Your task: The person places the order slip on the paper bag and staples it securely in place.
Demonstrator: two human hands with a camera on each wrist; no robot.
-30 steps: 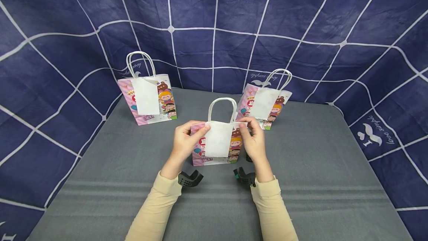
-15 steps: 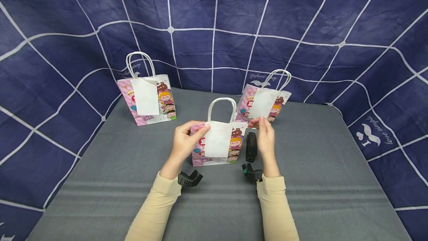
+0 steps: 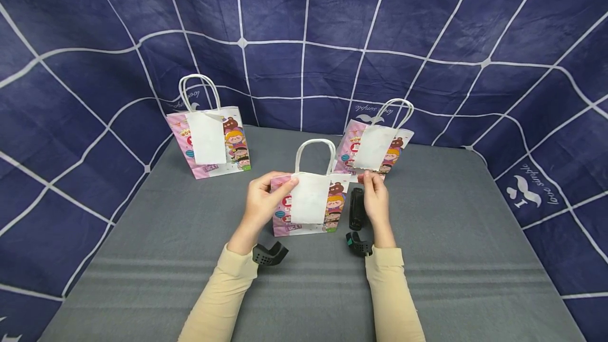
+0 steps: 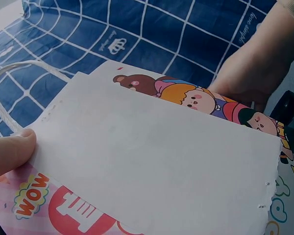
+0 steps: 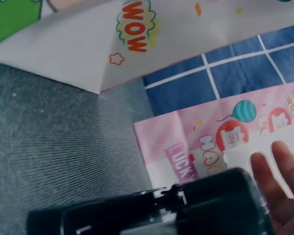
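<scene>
A small pink-and-white cartoon paper gift bag (image 3: 335, 202) stands mid-table with white looped handles and a white paper panel (image 3: 310, 199) over its front. My left hand (image 3: 263, 199) pinches its top left edge, thumb in front and the fingers behind. To the right of the bag, my right hand (image 3: 377, 197) is apart from it, with fingertips (image 5: 262, 169) loosely extended and nothing seen in them. Between bag and right hand lies a black stapler (image 3: 357, 209), large and close in the right wrist view.
Two matching bags with white panels stand behind: one at the back left (image 3: 233, 141), one at the back right (image 3: 353, 146), close behind my right fingertips. A blue curtain with white grid lines (image 3: 285, 67) rises behind and beside the grey tabletop (image 3: 451, 226).
My right hand has let go of the bag's top right corner and moved right, then slightly down, uncovering the stapler. The left hand and the bags stay in place.
</scene>
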